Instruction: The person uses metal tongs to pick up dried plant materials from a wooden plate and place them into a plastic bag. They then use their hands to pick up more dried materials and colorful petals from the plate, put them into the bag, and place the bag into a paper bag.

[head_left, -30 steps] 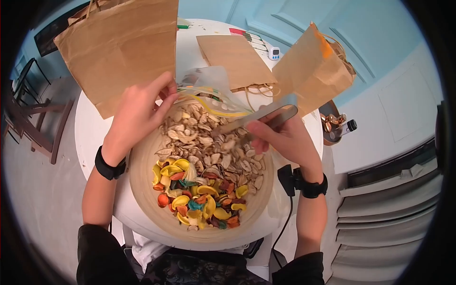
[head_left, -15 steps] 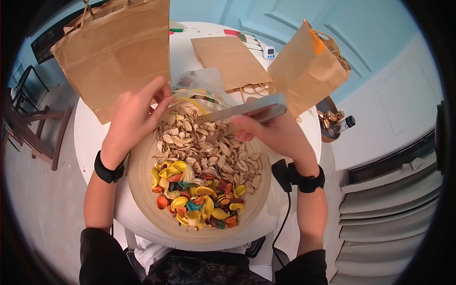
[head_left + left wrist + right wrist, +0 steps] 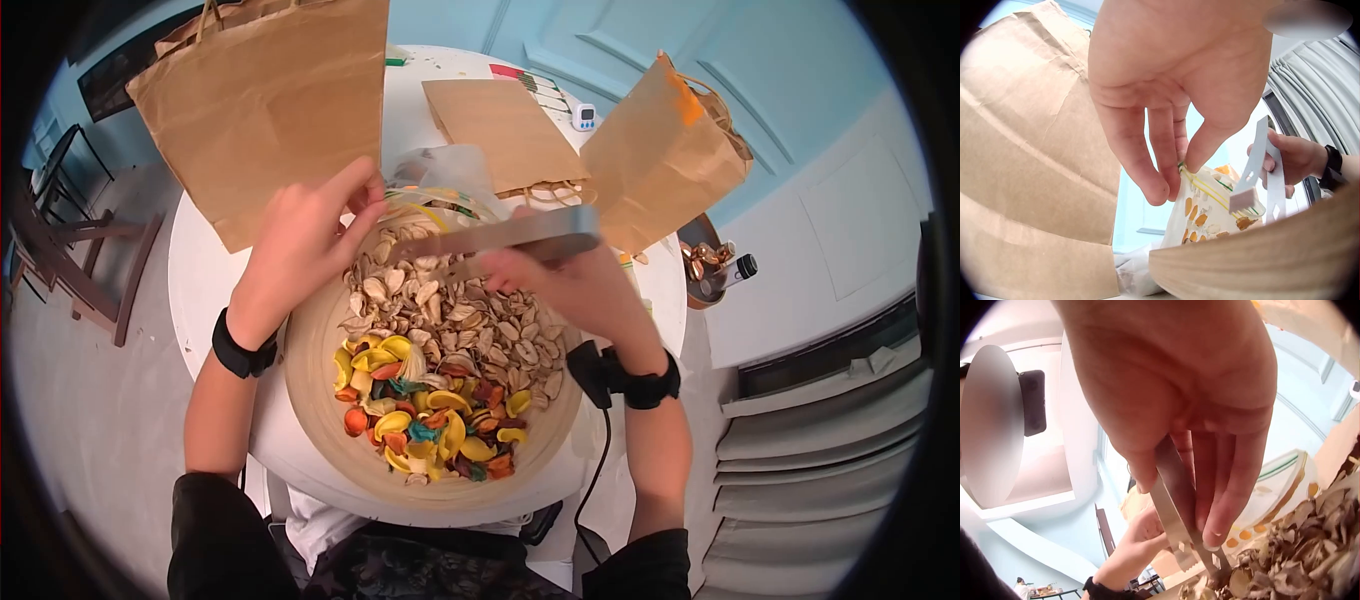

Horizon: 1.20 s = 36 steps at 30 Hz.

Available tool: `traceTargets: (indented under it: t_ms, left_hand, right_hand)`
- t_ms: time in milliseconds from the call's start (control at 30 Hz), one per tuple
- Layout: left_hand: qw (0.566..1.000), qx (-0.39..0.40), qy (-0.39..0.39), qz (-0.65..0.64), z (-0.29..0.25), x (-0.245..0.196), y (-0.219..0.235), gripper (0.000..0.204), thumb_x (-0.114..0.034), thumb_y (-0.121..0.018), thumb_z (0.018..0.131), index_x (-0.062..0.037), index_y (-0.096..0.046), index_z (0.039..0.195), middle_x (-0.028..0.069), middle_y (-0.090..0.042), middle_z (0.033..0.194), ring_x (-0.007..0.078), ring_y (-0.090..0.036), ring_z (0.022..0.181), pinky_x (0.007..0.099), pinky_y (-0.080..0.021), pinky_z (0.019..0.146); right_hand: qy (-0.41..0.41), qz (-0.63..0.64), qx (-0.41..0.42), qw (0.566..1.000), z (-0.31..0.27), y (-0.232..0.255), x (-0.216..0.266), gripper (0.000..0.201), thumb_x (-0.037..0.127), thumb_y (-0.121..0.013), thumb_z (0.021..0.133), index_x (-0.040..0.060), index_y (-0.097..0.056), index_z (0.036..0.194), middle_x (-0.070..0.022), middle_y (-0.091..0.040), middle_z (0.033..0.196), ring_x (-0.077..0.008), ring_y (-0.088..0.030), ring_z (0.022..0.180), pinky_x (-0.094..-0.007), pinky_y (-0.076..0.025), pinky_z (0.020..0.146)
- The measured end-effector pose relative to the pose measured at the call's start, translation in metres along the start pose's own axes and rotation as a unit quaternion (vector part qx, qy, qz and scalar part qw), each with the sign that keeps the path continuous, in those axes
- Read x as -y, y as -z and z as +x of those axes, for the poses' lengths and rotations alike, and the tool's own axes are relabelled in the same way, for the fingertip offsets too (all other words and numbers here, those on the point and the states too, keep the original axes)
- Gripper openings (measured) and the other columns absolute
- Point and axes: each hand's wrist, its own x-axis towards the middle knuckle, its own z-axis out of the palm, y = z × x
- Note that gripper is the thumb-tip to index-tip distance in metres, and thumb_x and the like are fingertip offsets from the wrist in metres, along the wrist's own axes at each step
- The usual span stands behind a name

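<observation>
My left hand (image 3: 300, 250) pinches the edge of a clear zip bag (image 3: 1200, 209) between thumb and fingers. The bag has a yellow and green seal strip and orange prints, and stands behind the bowl's far side. My right hand (image 3: 575, 285) grips metal tongs (image 3: 500, 236), whose arms reach left over the bowl, slightly blurred. In the right wrist view, the tongs' toothed tips sit right at the dried petals (image 3: 1297, 550). A round wooden bowl (image 3: 325, 450) holds beige dried pods at the back and yellow, orange and teal potpourri pieces (image 3: 450, 430) at the front.
A large paper bag (image 3: 270, 120) stands at the left and another paper bag (image 3: 665, 160) with an orange mark at the right. Between them lies a flat paper bag (image 3: 505, 130). A small white timer (image 3: 583, 117) stands behind, on the round white table (image 3: 205, 290).
The right hand has moved the tongs leftward over the pods, toward the left hand. The left hand keeps its pinch on the bag's edge.
</observation>
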Motion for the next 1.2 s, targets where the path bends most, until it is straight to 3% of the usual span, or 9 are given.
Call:
traceTargets:
  t_ms: [100, 300, 400, 500, 600, 700, 900, 1200]
  left_hand:
    - [1.000, -0.014, -0.006, -0.012, 0.001, -0.003, 0.000, 0.009, -0.010, -0.067, 0.096, -0.0056, -0.059, 0.096, 0.0134, -0.073, 0.082, 0.0322, -0.072, 0.070, 0.0386, -0.055, 0.063]
    - [0.998, -0.048, -0.018, -0.020, 0.002, -0.002, -0.002, 0.009, -0.009, -0.067, 0.096, -0.0055, -0.059, 0.097, 0.0132, -0.073, 0.082, 0.0328, -0.072, 0.073, 0.0396, -0.055, 0.063]
    - [0.999, -0.043, -0.025, -0.009, 0.000, 0.001, -0.002, 0.008, -0.009, -0.066, 0.096, -0.0056, -0.059, 0.097, 0.0137, -0.073, 0.083, 0.0337, -0.072, 0.074, 0.0403, -0.055, 0.063]
    - [0.999, -0.043, -0.025, -0.010, 0.000, 0.001, -0.002, 0.009, -0.008, -0.066, 0.096, -0.0057, -0.058, 0.097, 0.0139, -0.073, 0.084, 0.0343, -0.072, 0.075, 0.0408, -0.054, 0.064]
    - [0.999, -0.028, -0.022, 0.006, 0.000, 0.002, -0.001, 0.009, -0.008, -0.068, 0.097, -0.0026, -0.061, 0.096, 0.0107, -0.074, 0.084, 0.0258, -0.074, 0.077, 0.0338, -0.059, 0.063]
    - [0.999, -0.026, -0.021, 0.003, 0.000, 0.001, -0.001, 0.010, -0.009, -0.068, 0.097, -0.0027, -0.060, 0.096, 0.0110, -0.074, 0.084, 0.0263, -0.075, 0.077, 0.0344, -0.059, 0.064]
    - [1.000, -0.019, -0.015, 0.001, 0.000, 0.000, 0.000, 0.009, -0.008, -0.067, 0.097, -0.0028, -0.060, 0.096, 0.0116, -0.074, 0.085, 0.0271, -0.075, 0.077, 0.0347, -0.059, 0.064]
    - [0.999, 0.001, -0.036, -0.008, 0.000, 0.000, 0.003, 0.009, -0.008, -0.068, 0.096, -0.0032, -0.060, 0.097, 0.0118, -0.075, 0.089, 0.0264, -0.075, 0.081, 0.0347, -0.060, 0.065]
  right_hand:
    - [0.062, 0.080, -0.086, 0.991, -0.003, 0.015, -0.010, 0.021, 0.019, -0.072, 0.099, -0.0007, -0.070, 0.106, -0.0047, -0.074, 0.088, -0.0107, -0.069, 0.076, -0.0260, -0.056, 0.068]
    - [0.086, 0.065, -0.100, 0.989, -0.003, 0.011, -0.007, 0.019, 0.016, -0.074, 0.098, -0.0009, -0.069, 0.105, -0.0022, -0.071, 0.085, -0.0089, -0.068, 0.078, -0.0254, -0.056, 0.070]
    - [0.092, -0.035, -0.082, 0.992, 0.001, 0.005, -0.018, 0.019, 0.018, -0.074, 0.098, 0.0004, -0.069, 0.105, -0.0013, -0.070, 0.084, -0.0079, -0.066, 0.075, -0.0255, -0.053, 0.068]
    - [0.074, -0.028, -0.090, 0.993, 0.002, 0.007, -0.015, 0.020, 0.019, -0.076, 0.097, 0.0011, -0.070, 0.102, -0.0007, -0.070, 0.083, -0.0065, -0.063, 0.074, -0.0251, -0.050, 0.065]
    - [0.090, -0.006, -0.110, 0.990, 0.001, 0.011, -0.012, 0.025, 0.023, -0.081, 0.093, 0.0013, -0.068, 0.093, 0.0002, -0.067, 0.076, -0.0059, -0.061, 0.070, -0.0247, -0.048, 0.062]
    - [0.072, -0.111, -0.125, 0.983, -0.001, 0.009, -0.003, 0.031, 0.027, -0.084, 0.090, 0.0024, -0.066, 0.086, 0.0010, -0.065, 0.070, -0.0052, -0.058, 0.065, -0.0248, -0.045, 0.057]
    - [0.062, -0.046, -0.149, 0.986, 0.014, -0.007, -0.011, 0.028, 0.022, -0.082, 0.088, 0.0045, -0.061, 0.081, 0.0019, -0.062, 0.064, -0.0042, -0.052, 0.059, -0.0257, -0.042, 0.053]
    - [0.060, 0.004, -0.165, 0.984, 0.023, -0.016, -0.015, 0.025, 0.015, -0.078, 0.087, 0.0081, -0.054, 0.088, 0.0014, -0.063, 0.066, -0.0031, -0.055, 0.060, -0.0239, -0.043, 0.053]
